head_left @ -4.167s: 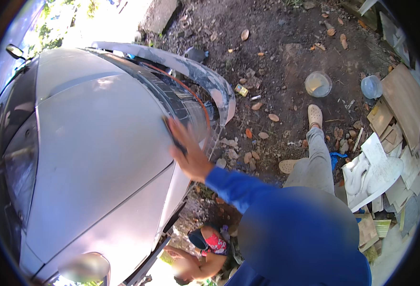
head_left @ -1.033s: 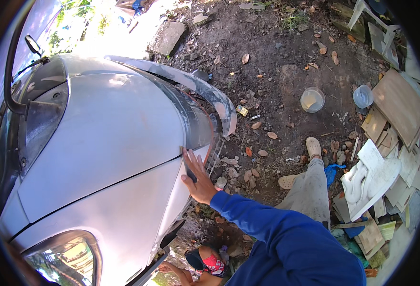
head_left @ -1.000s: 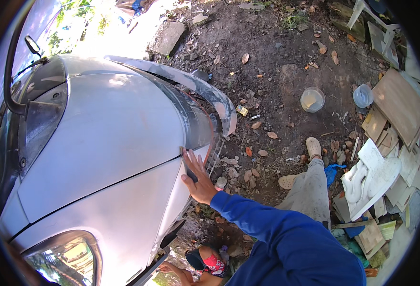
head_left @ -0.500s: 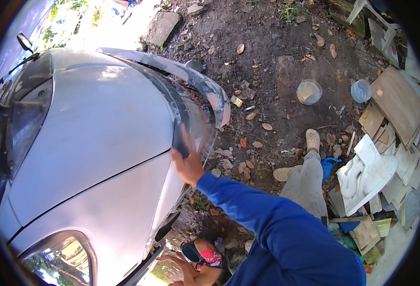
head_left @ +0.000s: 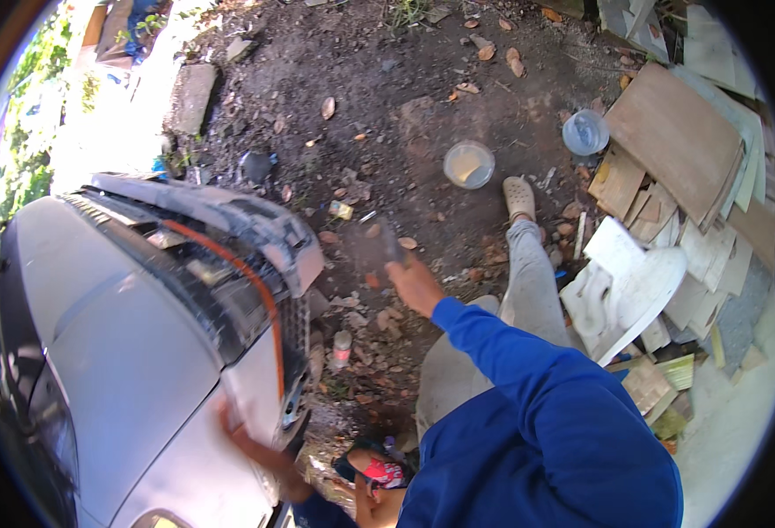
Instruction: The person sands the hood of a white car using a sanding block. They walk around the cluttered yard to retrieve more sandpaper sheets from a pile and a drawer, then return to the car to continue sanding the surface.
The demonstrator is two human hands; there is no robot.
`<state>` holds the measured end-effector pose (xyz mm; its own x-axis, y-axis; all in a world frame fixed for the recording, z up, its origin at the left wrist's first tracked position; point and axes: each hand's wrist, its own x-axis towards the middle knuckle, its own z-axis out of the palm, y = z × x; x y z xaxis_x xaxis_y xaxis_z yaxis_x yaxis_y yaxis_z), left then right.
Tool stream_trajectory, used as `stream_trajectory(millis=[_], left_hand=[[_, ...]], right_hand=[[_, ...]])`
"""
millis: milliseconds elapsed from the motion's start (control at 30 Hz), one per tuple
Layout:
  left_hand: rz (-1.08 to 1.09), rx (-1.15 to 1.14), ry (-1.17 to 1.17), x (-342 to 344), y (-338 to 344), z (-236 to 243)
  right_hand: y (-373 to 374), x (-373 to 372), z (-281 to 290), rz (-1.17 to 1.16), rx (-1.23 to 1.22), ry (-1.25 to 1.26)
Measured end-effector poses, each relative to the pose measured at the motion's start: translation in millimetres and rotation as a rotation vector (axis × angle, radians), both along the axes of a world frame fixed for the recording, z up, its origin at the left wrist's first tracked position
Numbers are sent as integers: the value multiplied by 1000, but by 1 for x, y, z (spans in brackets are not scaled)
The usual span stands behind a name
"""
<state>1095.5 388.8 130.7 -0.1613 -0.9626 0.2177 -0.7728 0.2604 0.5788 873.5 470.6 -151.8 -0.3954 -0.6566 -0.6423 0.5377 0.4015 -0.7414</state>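
Observation:
My right hand (head_left: 416,286) is held over the dirt ground, away from the car. It grips a dark, flat sanding pad (head_left: 392,243), blurred by motion. My left hand (head_left: 251,449) is over the car's pale grey front fender (head_left: 190,449), its fingers stretched out and smeared; whether it touches the panel I cannot tell. The hood (head_left: 132,352) lies left of it. Along the car's front runs an orange-red strip (head_left: 251,275), and the patchy grey bumper (head_left: 220,211) sticks out from the body.
Two clear round tubs stand on the ground, one with a yellowish block (head_left: 465,165), the other holding liquid (head_left: 585,132). Boards (head_left: 678,141) and a white moulded piece (head_left: 625,286) pile up at right. A plastic bottle (head_left: 342,348) stands near the bumper. Another person (head_left: 379,475) crouches beside the car.
My right hand has lifted off the hood's front edge and moved right with the pad. My left hand has come into view over the fender. The view has shifted to the right.

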Motion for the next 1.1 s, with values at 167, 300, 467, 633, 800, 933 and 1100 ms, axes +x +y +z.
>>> stream_trajectory(millis=[167, 300, 467, 633, 800, 933, 1100], left_hand=[[-220, 910, 154, -142, 53, -268], [-92, 1255, 209, -256, 53, -458], [52, 1342, 239, -352, 36, -656], [234, 1274, 175, -391, 36, -814], [233, 1238, -111, -382, 21, -857], [7, 1142, -261, -388, 14, -819], [93, 1538, 166, -382, 15, -664]], right_hand=[[73, -134, -156, 108, 414, 246], [91, -213, -260, 363, 541, 415], [30, -257, -348, 450, 480, 472], [6, -257, -477, 537, 494, 497], [-17, -248, -528, 677, 598, 416], [-13, -254, -507, 692, 606, 578], [21, -275, -407, 397, 645, 427]])
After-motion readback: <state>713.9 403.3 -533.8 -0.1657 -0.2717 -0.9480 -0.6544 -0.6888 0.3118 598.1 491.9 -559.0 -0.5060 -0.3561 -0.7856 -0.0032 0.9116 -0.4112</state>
